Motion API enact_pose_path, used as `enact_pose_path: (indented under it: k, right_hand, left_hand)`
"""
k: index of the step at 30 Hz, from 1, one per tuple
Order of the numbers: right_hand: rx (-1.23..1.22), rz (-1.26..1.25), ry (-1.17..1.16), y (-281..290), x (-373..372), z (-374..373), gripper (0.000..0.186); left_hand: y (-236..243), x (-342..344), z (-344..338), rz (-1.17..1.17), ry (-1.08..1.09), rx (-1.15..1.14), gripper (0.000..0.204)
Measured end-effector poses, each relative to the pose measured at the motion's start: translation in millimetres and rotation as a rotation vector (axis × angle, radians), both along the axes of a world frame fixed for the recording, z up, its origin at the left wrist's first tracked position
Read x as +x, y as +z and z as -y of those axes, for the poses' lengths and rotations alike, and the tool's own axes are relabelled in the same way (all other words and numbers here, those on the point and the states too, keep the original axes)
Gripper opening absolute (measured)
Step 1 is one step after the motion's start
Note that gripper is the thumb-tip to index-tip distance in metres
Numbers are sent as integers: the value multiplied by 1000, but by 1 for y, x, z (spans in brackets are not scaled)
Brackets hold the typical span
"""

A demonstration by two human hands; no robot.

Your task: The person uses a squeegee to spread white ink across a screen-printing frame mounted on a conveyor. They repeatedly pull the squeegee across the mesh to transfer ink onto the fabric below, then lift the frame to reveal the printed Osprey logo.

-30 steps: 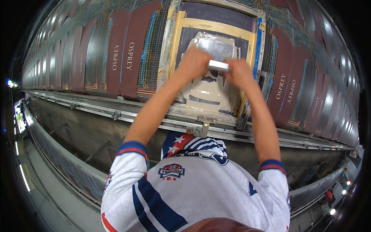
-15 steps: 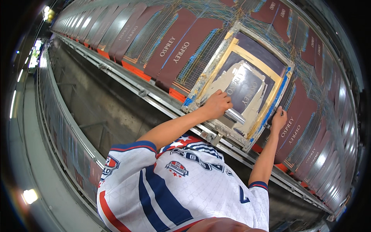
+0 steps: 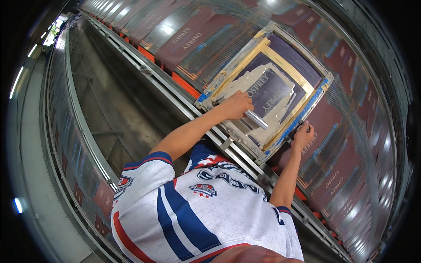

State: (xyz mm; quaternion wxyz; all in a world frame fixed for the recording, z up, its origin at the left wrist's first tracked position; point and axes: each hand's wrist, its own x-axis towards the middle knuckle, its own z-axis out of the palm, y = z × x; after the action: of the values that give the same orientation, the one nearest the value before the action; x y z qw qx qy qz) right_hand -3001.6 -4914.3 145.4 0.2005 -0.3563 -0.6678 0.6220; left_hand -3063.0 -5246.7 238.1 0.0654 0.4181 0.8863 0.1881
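Note:
A screen-printing frame (image 3: pixel 305 109) with blue and yellow tape along its sides lies tilted across the long table before me. Beige ink (image 3: pixel 237 87) is smeared around the dark mesh window in its middle, where pale lettering shows. My left hand (image 3: pixel 237 105) is closed round a squeegee (image 3: pixel 256 119) with a shiny metal bar, at the frame's near end. Its blade is mostly hidden. On the frame's right side my right hand (image 3: pixel 303 135) has its fingers curled at the outer edge, by a small dark fitting.
Maroon printed panels (image 3: pixel 184 37) lie in rows along the table on both sides. A metal rail (image 3: pixel 169 85) runs along the table's near edge, above orange strips. Across the aisle to the left stands another long table with similar panels (image 3: pixel 104 195).
The view has shifted, so the frame and both hands appear slightly farther left. My left hand still holds the squeegee at the near end, and my right hand stays at the frame's side.

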Motion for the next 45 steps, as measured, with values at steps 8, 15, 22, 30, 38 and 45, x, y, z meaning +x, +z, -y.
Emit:
enact_pose_path:
  k: [8, 15, 22, 30, 38, 45]
  right_hand:
    - [202, 102, -30, 13, -19, 47, 24]
    - [145, 370, -129, 27, -17, 60, 22]
    - [327, 524, -144, 35, -14, 54, 22]
    - [364, 576, -136, 40, -17, 59, 24]
    - [380, 603, -171, 39, -15, 56, 24]
    - [351, 625, -222, 39, -14, 53, 23]
  left_hand:
    - [4, -37, 70, 116, -140, 137, 37]
    - [-25, -50, 84, 98, -111, 560, 21]
    - [-28, -48, 82, 328, 25, 776, 13]
    - [-30, -45, 88, 483, 45, 822, 11]
    - [-31, -39, 86, 561, 30, 809, 10]
    - [-30, -41, 86, 579, 34, 801, 8]
